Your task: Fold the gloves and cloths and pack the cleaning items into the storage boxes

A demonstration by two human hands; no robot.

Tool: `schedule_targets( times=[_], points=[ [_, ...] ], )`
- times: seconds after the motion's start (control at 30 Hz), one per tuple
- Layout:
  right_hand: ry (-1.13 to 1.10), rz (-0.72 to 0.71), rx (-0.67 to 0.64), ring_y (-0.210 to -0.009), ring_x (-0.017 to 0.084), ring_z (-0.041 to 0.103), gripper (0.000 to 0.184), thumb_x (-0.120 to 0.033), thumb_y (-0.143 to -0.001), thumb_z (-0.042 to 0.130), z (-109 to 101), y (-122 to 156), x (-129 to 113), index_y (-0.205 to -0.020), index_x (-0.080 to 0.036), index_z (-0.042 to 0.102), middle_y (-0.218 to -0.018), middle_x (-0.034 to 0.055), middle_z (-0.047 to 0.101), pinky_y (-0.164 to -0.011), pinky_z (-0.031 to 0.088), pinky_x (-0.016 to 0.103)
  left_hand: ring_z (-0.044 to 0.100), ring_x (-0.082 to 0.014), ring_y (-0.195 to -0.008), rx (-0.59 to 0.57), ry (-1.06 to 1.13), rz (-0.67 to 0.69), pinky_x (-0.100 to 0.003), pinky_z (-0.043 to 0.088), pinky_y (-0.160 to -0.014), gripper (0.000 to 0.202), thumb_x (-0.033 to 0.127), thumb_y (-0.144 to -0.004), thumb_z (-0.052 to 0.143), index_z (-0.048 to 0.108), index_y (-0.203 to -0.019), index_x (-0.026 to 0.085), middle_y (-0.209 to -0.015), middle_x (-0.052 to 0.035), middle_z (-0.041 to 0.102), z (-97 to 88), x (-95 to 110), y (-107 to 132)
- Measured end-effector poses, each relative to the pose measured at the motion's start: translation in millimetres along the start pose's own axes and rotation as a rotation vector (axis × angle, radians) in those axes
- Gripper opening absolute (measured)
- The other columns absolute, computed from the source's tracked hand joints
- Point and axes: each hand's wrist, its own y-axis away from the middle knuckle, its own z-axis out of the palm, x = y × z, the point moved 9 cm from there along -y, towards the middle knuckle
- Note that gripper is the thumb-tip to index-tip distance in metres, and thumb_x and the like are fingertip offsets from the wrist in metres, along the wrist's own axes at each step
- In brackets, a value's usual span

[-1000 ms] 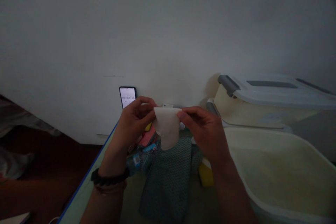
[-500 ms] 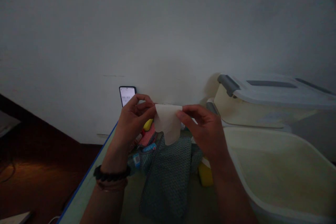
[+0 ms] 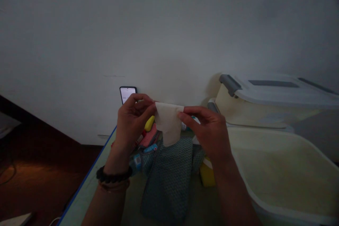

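Floor (image 3: 39,169) of a dark reddish tone lies at far left, below the blue-edged surface (image 3: 87,190) that carries everything else. A phone (image 3: 128,94) with a lit screen leans upright against the pale wall (image 3: 169,24), just behind the left hand (image 3: 132,120). That hand has a dark beaded band (image 3: 113,176) at the wrist. Its grip is narrow, with thumb and fingers pinched on the upper left corner of a white sheet (image 3: 168,123).

The sheet hangs in the air between the two hands, above the surface and touching nothing on it. Its top edge is drawn fairly straight and its lower part droops in a loose, rounded shape. The right hand (image 3: 209,130) pinches the upper right corner in the same tight way.

Below the sheet lies a small pile: a pink item (image 3: 148,137), a yellow thing (image 3: 149,123) partly hidden by the left hand, and a teal knitted cloth (image 3: 169,180) spread toward the person. A yellow block (image 3: 207,174) sits just beside the cloth. Further right stands a wide cream tub (image 3: 291,169), and behind it a lidded bin (image 3: 265,102) with a grey handle.

Judging by how things lie, the sheet is lifted and stretched along its top. It is not yet folded, squared up or laid down anywhere. The rest of the pile rests on the surface, outside the tub.
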Motion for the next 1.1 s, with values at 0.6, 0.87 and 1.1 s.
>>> schedule_targets(
  times=[0.6,0.87,1.1],
  points=[
    [-0.130,0.020,0.025,-0.073,0.010,0.064,0.020,-0.024,-0.069,0.075,0.0,-0.5,4.1,-0.084,-0.023,0.061,-0.077,-0.0051,0.069,-0.068,0.051,0.024,0.061,-0.0088,-0.064,-0.077,0.054,-0.145,-0.018,0.049,-0.060,0.010,0.019,-0.075,0.068,0.067,-0.084,0.020,-0.076,0.0016,0.067,5.3,-16.2,3.2],
    [-0.172,0.052,0.011,-0.071,0.011,0.064,0.023,-0.025,-0.069,0.074,2.6,0.6,5.2,-0.087,-0.022,0.060,-0.077,-0.0034,0.068,-0.066,0.053,0.023,0.062,-0.0140,-0.069,-0.348,0.197,-0.281,-0.021,0.048,-0.057,0.028,0.027,-0.071,0.065,0.065,-0.099,0.020,-0.087,-0.0034,0.069,26.3,-23.2,10.8],
    [-0.158,0.056,0.010,-0.072,0.012,0.065,0.023,-0.025,-0.070,0.073,3.0,1.2,4.7,-0.089,-0.023,0.060,-0.079,-0.0025,0.068,-0.065,0.054,0.024,0.064,-0.0188,-0.067,-0.334,0.094,-0.271,-0.028,0.052,-0.059,0.023,0.031,-0.069,0.064,0.066,-0.088,0.019,-0.075,-0.0048,0.068,28.6,-18.4,11.7]
  ],
)
